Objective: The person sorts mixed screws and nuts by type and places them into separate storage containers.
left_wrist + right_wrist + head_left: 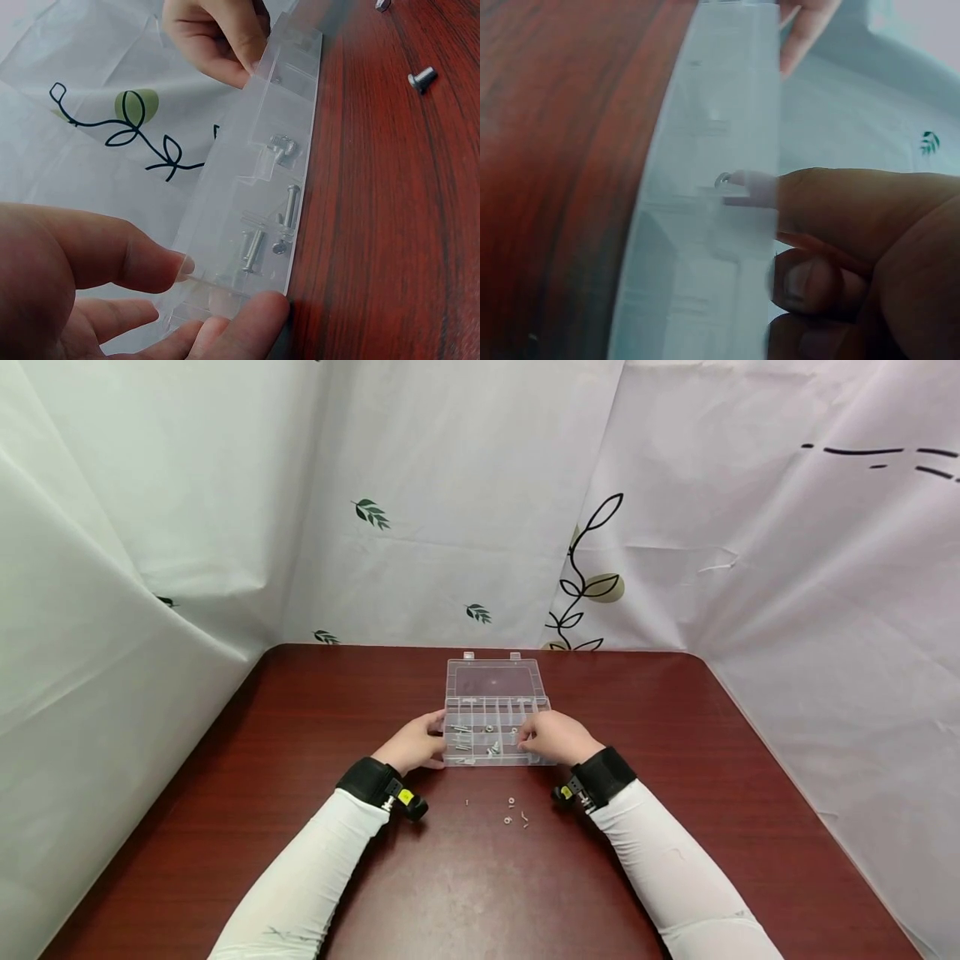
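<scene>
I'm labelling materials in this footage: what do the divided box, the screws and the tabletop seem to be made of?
Divided box: probably smooth clear plastic; its contents show through the wall.
Screws: likely metal, silvery and shiny, with bright highlights.
Tabletop: wood or wood-look laminate, reddish-brown and somewhat glossy; dark grain streaks and a soft sheen fit either.

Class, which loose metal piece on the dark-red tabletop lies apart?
The small, thin silvery metal piece nearest the left hand; the other silvery pieces cluster farther right.
</scene>
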`<state>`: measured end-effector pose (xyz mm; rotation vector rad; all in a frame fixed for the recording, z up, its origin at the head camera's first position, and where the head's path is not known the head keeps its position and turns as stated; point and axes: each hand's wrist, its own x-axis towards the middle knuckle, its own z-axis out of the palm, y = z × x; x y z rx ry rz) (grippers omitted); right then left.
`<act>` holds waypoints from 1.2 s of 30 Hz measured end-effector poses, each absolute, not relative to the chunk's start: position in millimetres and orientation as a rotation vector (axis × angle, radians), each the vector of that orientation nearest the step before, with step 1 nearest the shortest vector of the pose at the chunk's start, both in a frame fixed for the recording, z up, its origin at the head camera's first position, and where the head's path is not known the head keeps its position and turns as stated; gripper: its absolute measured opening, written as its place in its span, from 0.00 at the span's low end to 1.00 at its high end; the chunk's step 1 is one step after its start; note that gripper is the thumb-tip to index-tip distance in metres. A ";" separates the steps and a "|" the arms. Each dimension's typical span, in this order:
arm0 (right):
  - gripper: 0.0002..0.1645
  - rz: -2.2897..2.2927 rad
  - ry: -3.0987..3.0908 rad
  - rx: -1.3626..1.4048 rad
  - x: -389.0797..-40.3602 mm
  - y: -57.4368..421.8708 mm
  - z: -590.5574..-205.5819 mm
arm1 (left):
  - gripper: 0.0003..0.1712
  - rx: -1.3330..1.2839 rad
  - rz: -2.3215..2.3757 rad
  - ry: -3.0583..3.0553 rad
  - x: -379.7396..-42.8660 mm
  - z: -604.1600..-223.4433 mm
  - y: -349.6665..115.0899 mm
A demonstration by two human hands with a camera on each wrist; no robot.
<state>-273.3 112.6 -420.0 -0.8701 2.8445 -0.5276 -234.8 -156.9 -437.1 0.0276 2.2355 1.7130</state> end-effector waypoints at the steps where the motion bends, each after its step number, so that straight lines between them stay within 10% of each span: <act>1: 0.05 -0.519 2.847 -0.876 -273.5 111.9 -421.6 | 0.45 0.032 1.715 2.233 -235.2 -437.8 -156.9; 36: 0.06 -0.355 2.870 -1.110 -217.6 94.1 -387.0 | 0.46 0.045 1.730 2.220 -232.8 -432.8 -155.4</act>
